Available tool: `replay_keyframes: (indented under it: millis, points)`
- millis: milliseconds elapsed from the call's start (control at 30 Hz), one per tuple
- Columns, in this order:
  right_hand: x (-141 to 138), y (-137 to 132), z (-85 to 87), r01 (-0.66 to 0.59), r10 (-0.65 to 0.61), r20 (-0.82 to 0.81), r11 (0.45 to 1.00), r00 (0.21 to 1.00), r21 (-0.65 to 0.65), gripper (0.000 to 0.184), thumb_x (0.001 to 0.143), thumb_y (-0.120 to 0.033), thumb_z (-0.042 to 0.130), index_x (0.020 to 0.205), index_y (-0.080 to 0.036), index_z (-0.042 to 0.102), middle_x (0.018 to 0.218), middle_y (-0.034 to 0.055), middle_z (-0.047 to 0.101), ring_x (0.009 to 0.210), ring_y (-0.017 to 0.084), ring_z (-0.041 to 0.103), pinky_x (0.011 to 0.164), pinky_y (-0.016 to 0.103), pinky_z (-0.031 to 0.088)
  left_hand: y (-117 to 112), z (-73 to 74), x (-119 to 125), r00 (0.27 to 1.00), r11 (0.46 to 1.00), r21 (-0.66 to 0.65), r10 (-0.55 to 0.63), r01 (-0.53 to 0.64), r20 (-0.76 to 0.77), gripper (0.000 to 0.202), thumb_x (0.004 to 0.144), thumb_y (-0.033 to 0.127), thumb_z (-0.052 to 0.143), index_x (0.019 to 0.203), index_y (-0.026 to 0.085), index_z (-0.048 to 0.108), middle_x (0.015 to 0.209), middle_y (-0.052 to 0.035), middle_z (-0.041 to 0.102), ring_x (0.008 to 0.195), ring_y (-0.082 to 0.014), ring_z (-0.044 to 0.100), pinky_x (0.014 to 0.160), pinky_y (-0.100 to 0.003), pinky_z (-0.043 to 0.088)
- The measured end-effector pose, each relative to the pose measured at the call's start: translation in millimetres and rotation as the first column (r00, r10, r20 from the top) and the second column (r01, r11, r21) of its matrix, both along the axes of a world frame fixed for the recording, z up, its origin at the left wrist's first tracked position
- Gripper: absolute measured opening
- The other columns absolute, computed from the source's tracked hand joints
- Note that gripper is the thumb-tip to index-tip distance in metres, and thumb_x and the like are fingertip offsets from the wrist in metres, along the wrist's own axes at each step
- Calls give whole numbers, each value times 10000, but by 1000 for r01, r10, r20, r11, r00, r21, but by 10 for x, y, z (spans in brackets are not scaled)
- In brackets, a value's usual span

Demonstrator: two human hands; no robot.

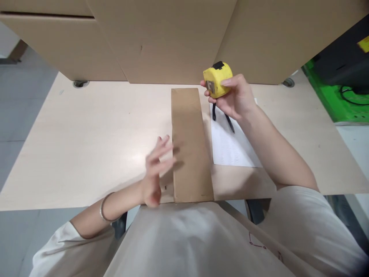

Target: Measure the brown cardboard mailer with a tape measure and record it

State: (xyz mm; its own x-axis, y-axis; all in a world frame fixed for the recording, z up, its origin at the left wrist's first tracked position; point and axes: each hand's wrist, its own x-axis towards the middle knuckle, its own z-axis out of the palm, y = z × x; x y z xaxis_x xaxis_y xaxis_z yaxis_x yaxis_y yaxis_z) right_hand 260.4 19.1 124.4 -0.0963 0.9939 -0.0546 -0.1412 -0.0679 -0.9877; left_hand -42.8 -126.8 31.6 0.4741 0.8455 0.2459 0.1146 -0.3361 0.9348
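A yellow tape measure [220, 82] with black trim is gripped in my right hand [238, 96], raised over the far part of the table; a black strap dangles below it. No blade shows drawn out. My left hand [155, 169], slightly blurred, is open with fingers spread and holds nothing. It hovers by the left edge of a long, narrow brown cardboard box [191, 146], which lies lengthwise from the table's front edge toward the back.
Under my right forearm lies a white printed sheet [227, 146] with a black pen [230, 123] on it. Large cardboard panels [173, 42] stand along the back of the pale table [86, 134]. A green surface with dark equipment [343, 65] is at far right.
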Motion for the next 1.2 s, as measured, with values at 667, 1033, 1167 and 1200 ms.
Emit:
replay_keyframes:
  millis: [667, 1033, 1167, 1200]
  points:
    - [-742, 216, 1153, -357, 428, 790, 890, 439, -284, 377, 999, -551, 618, 983, -196, 743, 762, 55, 674, 538, 121, 522, 437, 236, 304, 1725, -16, 667, 903, 995, -97, 24, 20, 429, 669, 828, 745, 814, 1307, 312, 640, 1371, -59, 734, 1390, -367, 684, 1178, -516, 564]
    - [-599, 256, 1087, -245, 428, 711, 903, 558, -352, 378, 972, -536, 650, 834, -185, 666, 704, 51, 619, 451, 85, 524, 364, 200, 274, 1663, 450, 715, 923, 967, -251, 128, -36, 362, 430, 1101, 611, 498, 1064, 237, 707, 1187, -80, 762, 1296, -320, 717, 1153, -482, 565]
    - [-645, 249, 1138, -244, 451, 714, 892, 536, -380, 365, 1042, -492, 605, 887, -169, 676, 719, 47, 635, 435, 79, 531, 358, 193, 289, 1739, 442, 686, 943, 965, -251, 153, -77, 297, 316, 1052, 539, 657, 1021, 228, 701, 1148, -62, 746, 1266, -300, 715, 1128, -437, 552]
    - [-632, 242, 1148, -251, 454, 714, 891, 533, -379, 369, 1053, -490, 597, 894, -168, 682, 716, 44, 634, 436, 74, 528, 360, 188, 294, 1746, 426, 676, 946, 968, -236, 151, -83, 288, 318, 1051, 537, 653, 1020, 224, 702, 1143, -62, 750, 1252, -298, 718, 1115, -433, 555]
